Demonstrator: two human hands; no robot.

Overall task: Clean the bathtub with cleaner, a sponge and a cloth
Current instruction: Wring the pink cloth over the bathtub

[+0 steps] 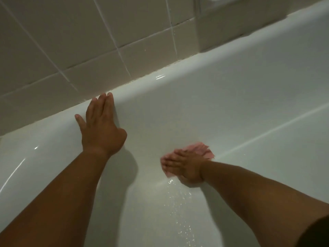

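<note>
Two hands touch a glossy white bathtub: left hand bracing, fingers together; right hand pinning, fingers flat, a soft pink cloth, probably limp, best pressed under the palm.

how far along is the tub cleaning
Seemingly late on: no foam or cleaner shows on the bathtub, only water droplets on its floor. In hand: the right hand presses a pink cloth flat low on the far wall, while the left hand braces against the rim. Left: the wet floor.
</note>
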